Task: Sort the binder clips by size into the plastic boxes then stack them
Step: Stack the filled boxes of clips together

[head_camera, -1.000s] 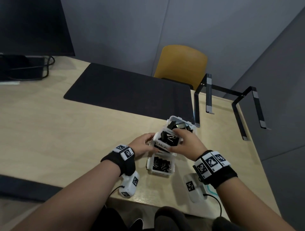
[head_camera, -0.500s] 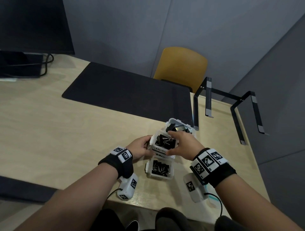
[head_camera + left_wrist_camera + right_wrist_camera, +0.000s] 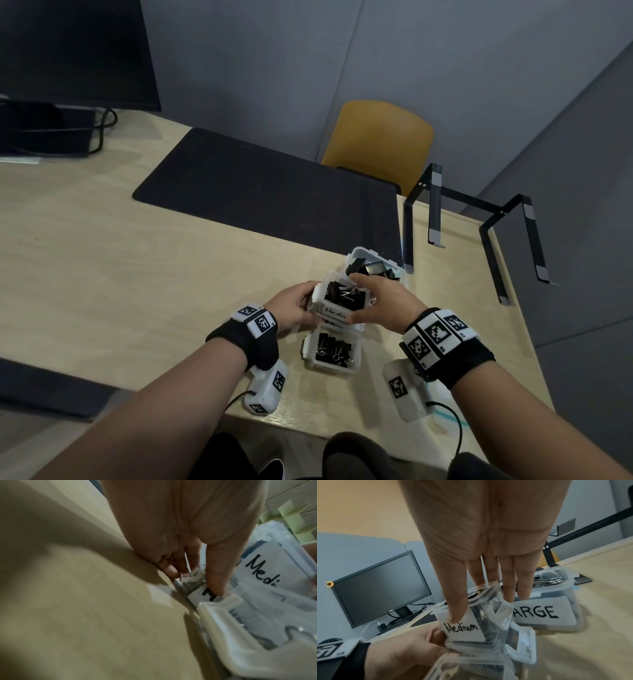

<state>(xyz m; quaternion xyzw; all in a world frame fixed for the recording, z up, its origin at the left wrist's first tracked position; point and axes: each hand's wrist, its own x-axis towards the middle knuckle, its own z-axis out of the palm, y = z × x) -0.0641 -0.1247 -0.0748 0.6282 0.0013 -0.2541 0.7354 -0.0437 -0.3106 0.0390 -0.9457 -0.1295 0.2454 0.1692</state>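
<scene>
While both hands' fingers (image 3: 457, 609) grasp the "Medium" box (image 3: 464, 631), "ARGE", probably Large, shows behind.

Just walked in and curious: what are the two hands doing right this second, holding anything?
Left hand: grips the left side of the Medium box.
Right hand: grips the same box, thumb on its label, fingers over the far rim.

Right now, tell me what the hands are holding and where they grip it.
Both hold the box labelled Medium. The left hand grips its left side; the right hand grips its right side, thumb on the label face, fingers over the far rim.
</scene>
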